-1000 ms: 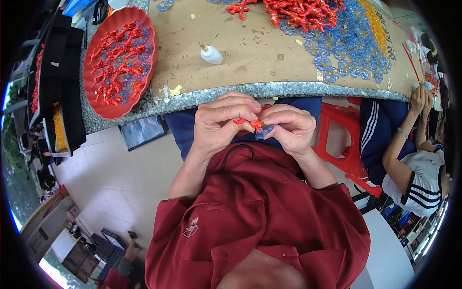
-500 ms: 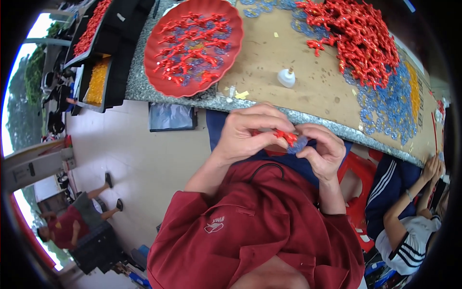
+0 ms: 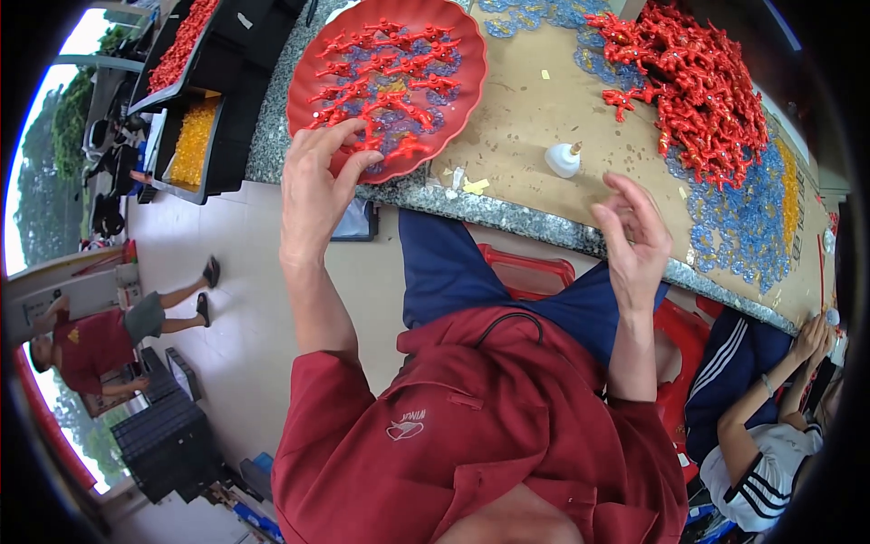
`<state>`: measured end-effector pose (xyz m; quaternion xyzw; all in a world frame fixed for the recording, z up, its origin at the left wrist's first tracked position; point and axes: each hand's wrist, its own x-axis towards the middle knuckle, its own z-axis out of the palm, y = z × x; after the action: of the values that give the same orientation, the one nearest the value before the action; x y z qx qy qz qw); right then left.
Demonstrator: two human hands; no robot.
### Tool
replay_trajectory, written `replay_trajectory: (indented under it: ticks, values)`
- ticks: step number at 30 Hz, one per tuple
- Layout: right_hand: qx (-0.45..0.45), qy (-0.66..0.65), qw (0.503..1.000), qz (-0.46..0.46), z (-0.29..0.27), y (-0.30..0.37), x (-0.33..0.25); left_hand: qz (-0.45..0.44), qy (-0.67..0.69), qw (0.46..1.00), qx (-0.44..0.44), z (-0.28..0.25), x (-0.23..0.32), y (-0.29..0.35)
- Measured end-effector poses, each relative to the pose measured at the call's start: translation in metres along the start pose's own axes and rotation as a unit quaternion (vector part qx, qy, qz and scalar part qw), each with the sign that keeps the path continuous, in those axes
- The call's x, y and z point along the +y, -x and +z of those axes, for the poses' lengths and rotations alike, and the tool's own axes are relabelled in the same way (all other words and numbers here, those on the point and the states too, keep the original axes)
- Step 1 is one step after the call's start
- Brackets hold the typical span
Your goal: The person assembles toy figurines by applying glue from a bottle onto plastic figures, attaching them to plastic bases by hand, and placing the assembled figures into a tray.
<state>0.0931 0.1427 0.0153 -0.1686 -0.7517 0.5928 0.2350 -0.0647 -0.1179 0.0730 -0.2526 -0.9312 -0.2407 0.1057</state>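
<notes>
My left hand (image 3: 317, 181) reaches over the near-left rim of a red scalloped plate (image 3: 476, 91). Its thumb and fingers are apart, beside a small red figure (image 3: 370, 142) on a translucent bluish piece, one of several set in rows on the plate. Whether the fingertips still touch that figure cannot be made out. My right hand (image 3: 637, 238) hovers at the table's front edge, fingers loosely bent and apart, with nothing in it. Just beyond it on the cardboard, a small white squeeze bottle (image 3: 564, 160) with a tan tip lies tilted.
A heap of red figures (image 3: 698, 100) stands at the back right, with bluish translucent pieces (image 3: 739, 227) and yellow ones (image 3: 787, 190) beside it. Black bins at the left hold red parts (image 3: 184, 41) and yellow parts (image 3: 194, 140). A co-worker's hands (image 3: 816, 335) are at the far right.
My hands have parted. The left one went from my lap's front to the plate; the red figure with its bluish piece has left the hands' middle. My right hand let go and moved slightly right.
</notes>
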Motion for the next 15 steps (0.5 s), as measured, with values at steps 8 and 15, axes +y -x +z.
replay_trajectory:
  ticks: [8, 15]
  values:
    - [-0.009, 0.188, 0.970, -0.151, 0.031, -0.023, 0.009, 0.140, 0.180, 0.972, 0.054, 0.035, 0.065, 0.005]
    - [0.074, 0.027, 0.991, -0.104, -0.006, -0.004, 0.010, 0.189, 0.240, 0.952, 0.013, 0.151, 0.132, -0.067]
